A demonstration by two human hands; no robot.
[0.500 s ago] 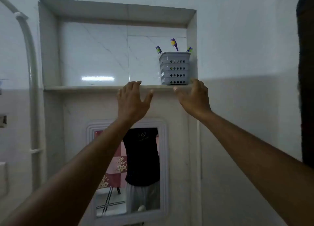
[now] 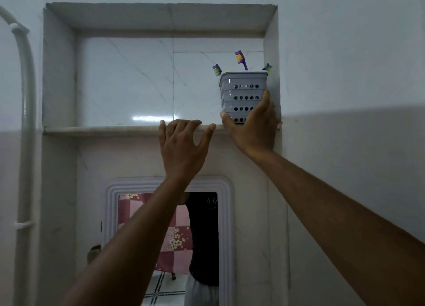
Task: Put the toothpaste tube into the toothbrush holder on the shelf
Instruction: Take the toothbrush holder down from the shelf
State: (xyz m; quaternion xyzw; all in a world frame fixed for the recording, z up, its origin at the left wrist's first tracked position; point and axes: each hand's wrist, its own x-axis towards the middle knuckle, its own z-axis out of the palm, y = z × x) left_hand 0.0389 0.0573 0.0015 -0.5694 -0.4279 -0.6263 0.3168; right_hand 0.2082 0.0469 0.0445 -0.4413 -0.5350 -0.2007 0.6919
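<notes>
Your right hand [image 2: 251, 126] wraps the lower part of the grey perforated toothbrush holder [image 2: 243, 91], thumb on its left edge, fingers up its right side. The holder stands at the right end of the shelf [image 2: 101, 129], close against the niche side wall [image 2: 271, 52]. Three purple toothbrushes [image 2: 240, 58] project from its top. Your left hand [image 2: 182, 145] is spread, fingertips resting on the shelf's front edge just left of the holder. The toothpaste tube appears in neither hand. The niche is tiled in pale marble. A white pipe [image 2: 26, 112] runs down the left wall; a framed mirror [image 2: 170, 243] hangs below the shelf.
</notes>
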